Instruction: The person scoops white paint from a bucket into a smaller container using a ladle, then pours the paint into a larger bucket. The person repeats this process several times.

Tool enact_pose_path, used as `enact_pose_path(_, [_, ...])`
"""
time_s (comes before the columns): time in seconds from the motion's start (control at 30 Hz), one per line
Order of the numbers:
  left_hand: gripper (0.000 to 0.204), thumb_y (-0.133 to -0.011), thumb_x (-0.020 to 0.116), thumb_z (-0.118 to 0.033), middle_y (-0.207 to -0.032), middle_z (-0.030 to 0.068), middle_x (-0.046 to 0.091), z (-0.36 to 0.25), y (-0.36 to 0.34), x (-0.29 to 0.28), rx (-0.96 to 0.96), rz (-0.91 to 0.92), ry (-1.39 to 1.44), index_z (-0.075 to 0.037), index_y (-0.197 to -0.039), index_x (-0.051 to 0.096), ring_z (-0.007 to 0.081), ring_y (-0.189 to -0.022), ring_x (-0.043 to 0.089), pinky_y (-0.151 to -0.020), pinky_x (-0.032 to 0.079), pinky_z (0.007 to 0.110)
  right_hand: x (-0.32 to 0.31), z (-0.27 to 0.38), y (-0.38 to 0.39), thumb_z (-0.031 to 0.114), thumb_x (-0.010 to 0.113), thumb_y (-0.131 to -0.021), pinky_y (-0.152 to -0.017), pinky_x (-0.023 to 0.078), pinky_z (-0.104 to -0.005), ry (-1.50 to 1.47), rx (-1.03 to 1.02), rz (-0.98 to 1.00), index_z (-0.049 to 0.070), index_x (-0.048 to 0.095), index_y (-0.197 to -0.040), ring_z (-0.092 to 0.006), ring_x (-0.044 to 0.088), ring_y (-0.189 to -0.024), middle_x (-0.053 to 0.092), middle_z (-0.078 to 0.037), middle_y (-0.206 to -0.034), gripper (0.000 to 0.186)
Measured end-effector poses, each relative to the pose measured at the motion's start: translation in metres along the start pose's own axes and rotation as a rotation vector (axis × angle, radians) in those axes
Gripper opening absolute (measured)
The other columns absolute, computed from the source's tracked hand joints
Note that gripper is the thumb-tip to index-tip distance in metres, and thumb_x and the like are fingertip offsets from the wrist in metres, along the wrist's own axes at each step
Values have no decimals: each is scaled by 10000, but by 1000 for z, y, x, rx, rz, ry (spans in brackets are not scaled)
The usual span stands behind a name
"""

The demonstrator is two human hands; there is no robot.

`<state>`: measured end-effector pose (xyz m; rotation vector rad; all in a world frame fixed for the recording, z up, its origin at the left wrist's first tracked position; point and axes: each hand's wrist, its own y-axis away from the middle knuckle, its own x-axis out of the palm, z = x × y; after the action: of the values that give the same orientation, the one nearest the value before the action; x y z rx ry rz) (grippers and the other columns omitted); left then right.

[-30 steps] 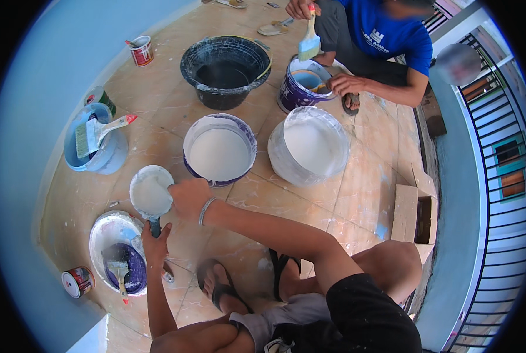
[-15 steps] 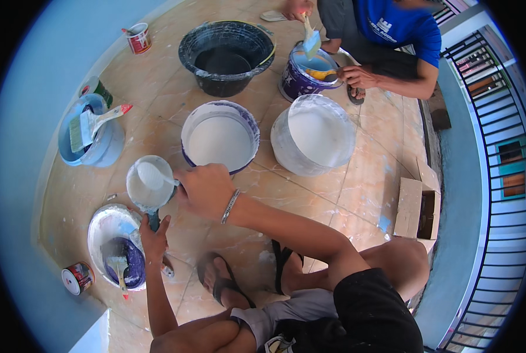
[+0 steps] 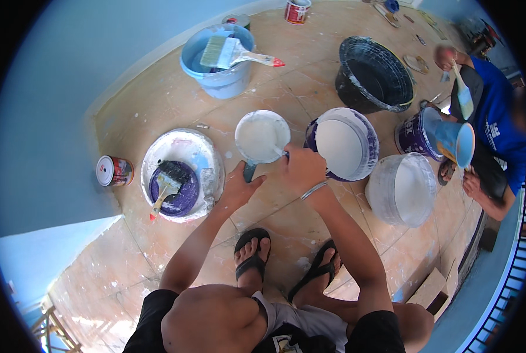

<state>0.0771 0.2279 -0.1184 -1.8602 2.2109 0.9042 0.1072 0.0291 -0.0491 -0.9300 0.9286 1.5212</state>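
Observation:
My left hand [image 3: 238, 188] grips the dark handle of a white dipper [image 3: 238, 142], which has pale paint in it. The fingers of my right hand [image 3: 306, 166] are closed on the light-coloured handle of a spoon [image 3: 280, 151] at the dipper's right side. The spoon's bowl is hard to make out against the paint. Just right of my right hand stands a purple-and-white bucket [image 3: 370, 141] of white paint. A translucent bucket [image 3: 382, 189] of white paint is beside it.
Left stands a paint-smeared white tub [image 3: 151, 154] carrying a brush [image 3: 169, 186], with a small can [image 3: 115, 171] beside it. Behind are a light blue pail [image 3: 226, 88] with a wide brush [image 3: 227, 53] across it and a black basin [image 3: 357, 94]. At right, a person [image 3: 491, 117] holds a brush [image 3: 464, 97].
My view has turned left, so things appear farther right. The spoon, raised over the dipper before, is now lower at its rim. A blue-and-orange container now tilts at the other person's bucket.

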Motion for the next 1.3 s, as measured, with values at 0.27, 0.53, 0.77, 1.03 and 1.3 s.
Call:
enact_pose_path(0.27, [487,-843,832,-337,-664,122,576,11,-4,14,58,-66,-2,11,-1023,543,241,-507,570,-487,471,399,-5,-1,14,226,707,-854,-720,569,-472,-196,38,-130,82,753,-984,-377,723,-768,745,-158,-820,199])
enact_pose_path(0.53, [464,-848,831,-308,-628,80,550,19,-6,47,94,-187,32,-19,-958,484,186,-435,549,-397,458,383,-82,8,37,146,684,-877,-592,544,-424,-94,-136,-257,98,708,-1025,-311,700,-628,714,-97,-732,158])
enact_pose_path(0.77, [464,-856,815,-289,-660,108,568,2,4,66,41,-177,172,-15,-960,455,222,-470,583,-433,482,397,-67,8,44,104,710,-876,-586,532,-384,122,-289,-340,106,690,-1090,-257,688,-684,703,-64,-824,215])
enact_pose_path(1.03, [453,-871,795,-295,-673,140,585,10,1,45,90,-139,76,12,-1000,487,261,-492,621,-448,488,415,-24,-2,27,92,687,-807,-589,550,-383,356,-309,-303,135,693,-1098,-230,662,-761,620,-28,-797,294])
enact_pose_path(1.3, [406,-884,782,-275,-682,155,621,8,3,37,94,-144,93,25,-1012,539,258,-469,610,-451,483,416,-36,-11,43,80,669,-847,-562,544,-382,297,-267,-335,142,676,-1121,-238,662,-734,618,-40,-829,281])
